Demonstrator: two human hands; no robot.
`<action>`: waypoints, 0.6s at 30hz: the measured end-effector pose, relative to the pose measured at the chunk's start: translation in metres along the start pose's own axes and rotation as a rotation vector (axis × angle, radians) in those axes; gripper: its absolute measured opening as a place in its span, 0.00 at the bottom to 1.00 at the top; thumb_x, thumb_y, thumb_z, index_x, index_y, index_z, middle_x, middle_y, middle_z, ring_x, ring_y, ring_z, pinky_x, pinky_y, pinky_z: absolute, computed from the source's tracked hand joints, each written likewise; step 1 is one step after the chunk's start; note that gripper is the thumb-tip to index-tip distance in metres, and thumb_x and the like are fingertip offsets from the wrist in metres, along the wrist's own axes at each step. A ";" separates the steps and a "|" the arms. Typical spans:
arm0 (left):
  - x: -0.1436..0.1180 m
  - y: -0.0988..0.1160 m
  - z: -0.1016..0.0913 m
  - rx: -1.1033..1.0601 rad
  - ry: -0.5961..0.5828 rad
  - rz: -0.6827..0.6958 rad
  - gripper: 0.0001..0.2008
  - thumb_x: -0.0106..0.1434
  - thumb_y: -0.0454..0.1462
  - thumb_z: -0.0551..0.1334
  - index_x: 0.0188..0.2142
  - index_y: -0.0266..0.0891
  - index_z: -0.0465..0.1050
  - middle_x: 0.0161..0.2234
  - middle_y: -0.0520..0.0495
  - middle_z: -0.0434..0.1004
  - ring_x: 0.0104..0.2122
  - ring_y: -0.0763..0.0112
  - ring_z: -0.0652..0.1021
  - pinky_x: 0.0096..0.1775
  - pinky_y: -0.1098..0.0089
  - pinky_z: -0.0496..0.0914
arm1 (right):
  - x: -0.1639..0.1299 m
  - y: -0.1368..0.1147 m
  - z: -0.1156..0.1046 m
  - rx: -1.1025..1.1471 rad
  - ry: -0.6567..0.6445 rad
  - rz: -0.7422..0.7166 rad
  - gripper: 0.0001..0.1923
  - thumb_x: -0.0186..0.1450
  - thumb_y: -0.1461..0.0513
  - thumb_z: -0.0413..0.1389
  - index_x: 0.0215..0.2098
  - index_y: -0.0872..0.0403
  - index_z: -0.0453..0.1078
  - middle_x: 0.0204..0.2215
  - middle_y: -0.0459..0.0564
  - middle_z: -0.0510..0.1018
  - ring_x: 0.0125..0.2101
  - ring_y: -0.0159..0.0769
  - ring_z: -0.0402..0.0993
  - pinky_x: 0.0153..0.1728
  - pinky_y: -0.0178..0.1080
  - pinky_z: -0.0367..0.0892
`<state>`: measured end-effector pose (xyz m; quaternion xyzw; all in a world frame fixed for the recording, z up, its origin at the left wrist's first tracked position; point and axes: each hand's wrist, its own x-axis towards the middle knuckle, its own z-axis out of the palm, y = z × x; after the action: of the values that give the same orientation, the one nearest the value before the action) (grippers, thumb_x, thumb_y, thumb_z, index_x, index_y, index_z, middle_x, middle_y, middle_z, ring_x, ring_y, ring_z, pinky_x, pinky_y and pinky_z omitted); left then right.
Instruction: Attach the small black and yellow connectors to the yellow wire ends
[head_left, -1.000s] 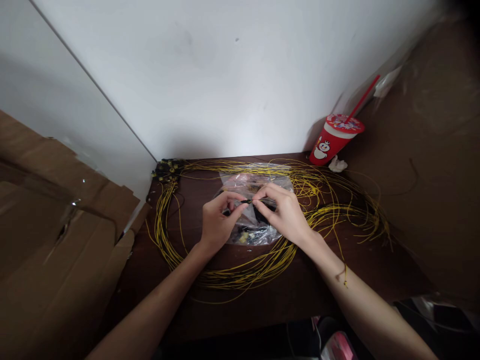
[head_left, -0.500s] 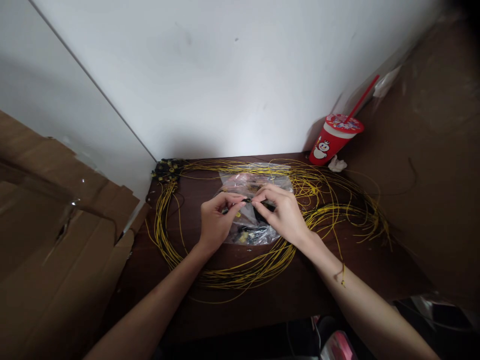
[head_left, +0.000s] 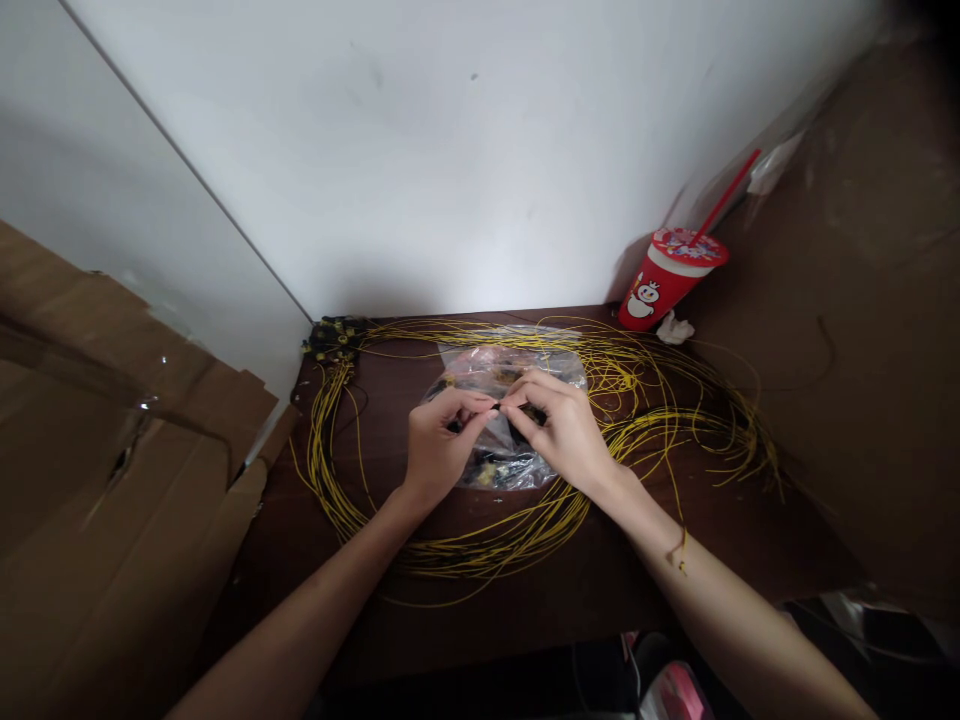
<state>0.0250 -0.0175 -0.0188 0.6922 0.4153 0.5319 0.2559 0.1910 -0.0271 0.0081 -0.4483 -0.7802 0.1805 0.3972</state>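
Note:
My left hand (head_left: 442, 440) and my right hand (head_left: 559, 420) meet fingertip to fingertip over a clear plastic bag. Between them they pinch a small black piece (head_left: 497, 406), mostly covered by the fingers, so its exact kind cannot be made out. Beneath, the plastic bag (head_left: 525, 472) holds small black and yellow parts. A bundle of thin yellow and black wires (head_left: 480, 560) curves around the bag in a wide loop. One wire end (head_left: 682, 566) lies across my right forearm. Black and yellow ends (head_left: 334, 340) of the bundle are heaped at the far left.
At the back right stands a red cup (head_left: 664, 285) with a straw, a crumpled tissue (head_left: 675, 329) beside it. Cardboard (head_left: 135, 480) rises on the left and a brown panel (head_left: 847, 300) on the right. A white wall (head_left: 450, 170) closes off the back of the dark table (head_left: 517, 625).
My left hand has shifted slightly right, closer to my right hand. Less of the black piece shows between the fingertips. The wires and bag look the same.

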 end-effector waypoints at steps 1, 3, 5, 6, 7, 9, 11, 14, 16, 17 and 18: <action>0.000 0.000 0.000 0.002 0.001 -0.008 0.01 0.55 0.31 0.65 0.29 0.38 0.76 0.30 0.48 0.80 0.30 0.71 0.78 0.33 0.70 0.71 | 0.000 0.000 0.000 0.001 0.002 0.002 0.08 0.66 0.64 0.51 0.30 0.55 0.70 0.33 0.50 0.74 0.34 0.34 0.71 0.37 0.37 0.67; 0.000 -0.001 0.000 0.005 0.010 -0.026 0.01 0.55 0.32 0.65 0.29 0.38 0.76 0.30 0.48 0.80 0.30 0.71 0.78 0.34 0.70 0.71 | 0.001 0.001 -0.002 0.004 0.014 0.003 0.07 0.65 0.64 0.52 0.31 0.54 0.71 0.34 0.50 0.75 0.34 0.34 0.72 0.38 0.38 0.67; 0.001 -0.001 -0.001 0.001 0.025 -0.042 0.00 0.55 0.32 0.66 0.29 0.38 0.76 0.30 0.48 0.80 0.31 0.70 0.78 0.35 0.69 0.71 | 0.002 0.000 -0.003 0.007 0.030 0.007 0.07 0.65 0.64 0.52 0.32 0.54 0.72 0.34 0.49 0.76 0.35 0.35 0.73 0.39 0.38 0.67; 0.001 -0.001 -0.001 -0.002 0.029 -0.046 0.01 0.55 0.33 0.66 0.28 0.38 0.75 0.30 0.48 0.80 0.31 0.70 0.78 0.35 0.69 0.72 | 0.002 0.000 -0.004 0.006 0.035 0.012 0.07 0.65 0.64 0.52 0.32 0.54 0.72 0.34 0.49 0.76 0.35 0.35 0.73 0.39 0.38 0.67; 0.001 -0.001 -0.001 -0.005 0.032 -0.047 0.01 0.55 0.33 0.66 0.28 0.38 0.75 0.30 0.48 0.80 0.31 0.70 0.78 0.35 0.69 0.72 | 0.003 0.000 -0.004 0.002 0.038 0.019 0.07 0.65 0.63 0.52 0.32 0.54 0.72 0.33 0.49 0.76 0.35 0.35 0.73 0.39 0.38 0.67; 0.001 -0.001 -0.001 -0.011 0.031 -0.042 0.01 0.56 0.33 0.66 0.28 0.38 0.75 0.30 0.48 0.80 0.31 0.70 0.78 0.35 0.69 0.72 | 0.003 0.000 -0.005 -0.010 0.043 0.032 0.07 0.65 0.63 0.52 0.31 0.54 0.71 0.32 0.49 0.75 0.34 0.35 0.73 0.39 0.38 0.67; 0.001 -0.001 -0.001 -0.013 0.028 -0.036 0.01 0.56 0.33 0.66 0.28 0.38 0.75 0.30 0.48 0.80 0.31 0.70 0.78 0.35 0.69 0.72 | 0.003 0.001 -0.005 -0.023 0.042 0.038 0.07 0.64 0.64 0.52 0.31 0.54 0.71 0.32 0.49 0.75 0.34 0.35 0.72 0.38 0.38 0.67; 0.001 0.000 -0.001 -0.007 0.034 -0.028 0.01 0.55 0.33 0.66 0.28 0.38 0.75 0.30 0.48 0.80 0.30 0.71 0.77 0.34 0.70 0.71 | 0.002 0.003 -0.005 -0.053 0.030 0.022 0.07 0.65 0.63 0.51 0.32 0.54 0.71 0.33 0.50 0.75 0.34 0.35 0.72 0.38 0.38 0.67; 0.001 0.001 -0.001 -0.002 0.040 -0.020 0.01 0.55 0.33 0.65 0.28 0.37 0.75 0.30 0.48 0.79 0.30 0.71 0.77 0.33 0.70 0.70 | 0.001 0.004 -0.004 -0.083 0.016 0.004 0.08 0.65 0.63 0.51 0.32 0.55 0.71 0.35 0.50 0.74 0.35 0.36 0.72 0.38 0.38 0.67; 0.001 0.001 -0.001 -0.001 0.043 -0.016 0.01 0.55 0.33 0.65 0.28 0.37 0.75 0.30 0.48 0.79 0.30 0.71 0.77 0.32 0.70 0.70 | 0.000 0.004 -0.004 -0.096 0.009 -0.006 0.09 0.66 0.63 0.50 0.32 0.55 0.72 0.35 0.51 0.74 0.35 0.36 0.72 0.38 0.38 0.67; 0.001 0.001 0.000 0.000 0.043 -0.014 0.00 0.56 0.33 0.65 0.28 0.37 0.75 0.30 0.48 0.79 0.30 0.71 0.77 0.32 0.70 0.70 | 0.000 0.004 -0.003 -0.105 0.005 -0.016 0.10 0.66 0.63 0.50 0.31 0.55 0.71 0.35 0.51 0.73 0.36 0.36 0.72 0.38 0.39 0.67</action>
<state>0.0249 -0.0168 -0.0175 0.6776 0.4255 0.5450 0.2505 0.1956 -0.0255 0.0073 -0.4629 -0.7912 0.1351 0.3762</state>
